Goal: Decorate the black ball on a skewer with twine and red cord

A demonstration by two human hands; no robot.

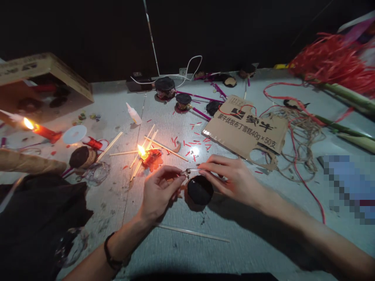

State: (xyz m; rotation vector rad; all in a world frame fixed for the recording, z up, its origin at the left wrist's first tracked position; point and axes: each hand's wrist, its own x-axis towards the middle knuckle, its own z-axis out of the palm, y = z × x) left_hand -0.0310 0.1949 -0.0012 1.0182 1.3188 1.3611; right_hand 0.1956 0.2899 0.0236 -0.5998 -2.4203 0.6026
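Working over this grey surface (187, 257), left hand (160, 190) and right hand (233, 175) close together.
Right's pinching, left's narrow but can't tell on what. A black disc (200, 190) sits just beside my fingertips; clear stick's (193, 169) in my right.

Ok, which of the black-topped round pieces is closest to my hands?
The black-topped piece between your left hand and right hand; the others sit farther off, toward the back or left.
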